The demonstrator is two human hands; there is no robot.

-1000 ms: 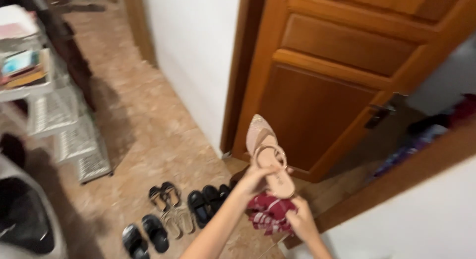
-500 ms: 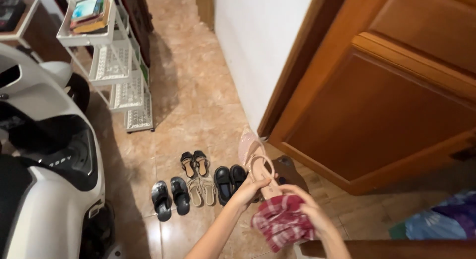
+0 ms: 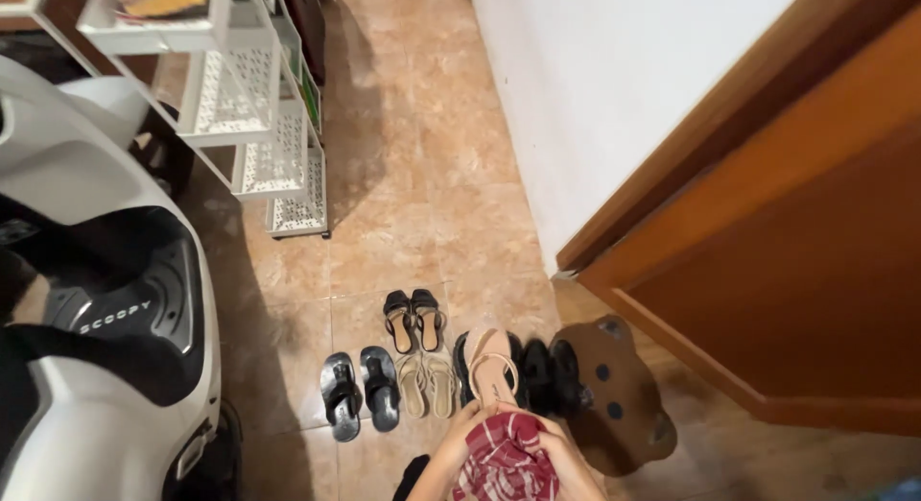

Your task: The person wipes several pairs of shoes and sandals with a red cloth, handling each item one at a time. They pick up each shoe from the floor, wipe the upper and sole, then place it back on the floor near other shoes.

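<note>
Nearest the camera, at the bottom edge, both hands meet over a red-and-white checked cloth (image 3: 506, 460) and a pale pink high-heeled sandal (image 3: 491, 369). The left hand (image 3: 459, 441) curls closed around the shoe's heel end, just under the ankle strap, and the right hand (image 3: 568, 463) is bunched shut on the cloth, which is pressed against the back of the shoe. The sandal points away from the person, toe out over the row of footwear on the floor.

It looks light and stiff in the sole, with a thin strap that would likely give if pulled (the narrow waist near the heel seems the safer hold). The cloth is soft and floppy and will bunch wherever it is gripped.

Beyond the hands, black shoes (image 3: 551, 374) lie just right of the sandal, beige strappy sandals (image 3: 428, 381) and black slides (image 3: 361, 393) to its left, black sandals (image 3: 414, 319) farther back. A brown bear-shaped mat (image 3: 619, 395) sits by the wooden door (image 3: 815, 290). A white scooter (image 3: 86, 299) fills the left side, with a white rack (image 3: 259, 107) beyond.

The heel itself, most fingers and the wrists are hidden or cut off by the frame.
</note>
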